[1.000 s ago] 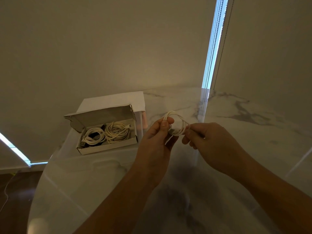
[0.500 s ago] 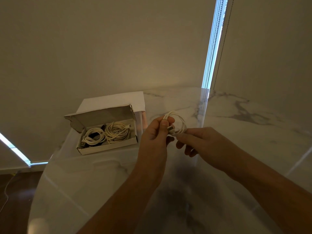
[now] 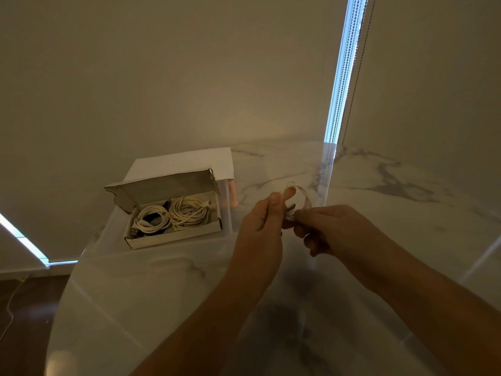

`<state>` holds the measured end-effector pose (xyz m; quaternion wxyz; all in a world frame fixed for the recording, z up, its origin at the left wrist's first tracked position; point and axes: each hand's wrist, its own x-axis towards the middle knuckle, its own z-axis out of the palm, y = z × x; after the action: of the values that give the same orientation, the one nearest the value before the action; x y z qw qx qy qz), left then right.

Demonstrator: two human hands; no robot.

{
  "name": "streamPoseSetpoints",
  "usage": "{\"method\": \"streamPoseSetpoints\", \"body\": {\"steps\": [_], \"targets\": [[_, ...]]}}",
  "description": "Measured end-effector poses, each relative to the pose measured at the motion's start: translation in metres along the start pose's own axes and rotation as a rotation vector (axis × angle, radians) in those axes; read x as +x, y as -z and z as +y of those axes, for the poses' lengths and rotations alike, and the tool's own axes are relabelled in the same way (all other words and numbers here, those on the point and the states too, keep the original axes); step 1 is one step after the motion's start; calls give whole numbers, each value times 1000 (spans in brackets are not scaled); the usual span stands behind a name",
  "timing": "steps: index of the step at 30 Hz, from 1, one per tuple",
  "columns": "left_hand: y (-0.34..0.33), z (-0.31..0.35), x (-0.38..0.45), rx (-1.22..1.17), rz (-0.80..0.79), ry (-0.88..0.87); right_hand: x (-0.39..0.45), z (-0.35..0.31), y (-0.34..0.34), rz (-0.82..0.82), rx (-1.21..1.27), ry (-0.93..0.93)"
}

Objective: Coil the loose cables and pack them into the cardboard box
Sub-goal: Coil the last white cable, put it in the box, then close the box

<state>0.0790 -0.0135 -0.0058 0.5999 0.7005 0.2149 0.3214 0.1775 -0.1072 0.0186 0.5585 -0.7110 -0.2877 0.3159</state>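
head view shows the left hand pinching a small coil of thin white cable in the air above the glossy marble-patterned desk, while the right hand pinches its loose end beside the loop. two coiled white cables already lie in the open brown cardboard box, well left of the hands. judging by this, the coil needs finishing, then packing.

The small cable coil held above the table is smeared by motion blur, and the left hand and right hand hide its lower part. Both forearms run off the bottom edge. In the cardboard box, something dark under the left coil is unidentifiable.
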Motion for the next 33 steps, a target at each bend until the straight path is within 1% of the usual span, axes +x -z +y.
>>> {"method": "streamPoseSetpoints", "body": {"steps": [2, 4, 6, 7, 11, 18, 20, 22, 24, 27, 33], "targets": [[-1, 1, 0, 68, -26, -39, 1, 2, -1, 44, -16, 4], [-2, -2, 2, 207, -39, -112, 2, 3, -2, 77, -26, 8], [0, -5, 5, 338, -8, -143, 3, 4, -2, 84, -15, 10], [2, -8, 6, 359, 18, -145, 3, 4, -2, 79, -8, 12], [5, -13, 6, 328, 83, -158, 4, 5, -3, 39, -15, 9], [8, -11, 6, 242, 159, -108, 6, 9, -3, -12, -86, 15], [9, -10, 6, 196, 183, -113, 7, 10, -3, 17, -170, 81], [11, -9, 6, 148, 189, -111, 7, 10, -1, 88, -256, 185], [12, -8, 7, 110, 180, -104, 7, 10, -1, 141, -250, 243], [14, -7, 7, 76, 170, -110, 6, 10, -4, 152, -217, 256], [26, -1, 11, 45, 219, -114, 5, 4, -9, 133, -149, 266]]}}
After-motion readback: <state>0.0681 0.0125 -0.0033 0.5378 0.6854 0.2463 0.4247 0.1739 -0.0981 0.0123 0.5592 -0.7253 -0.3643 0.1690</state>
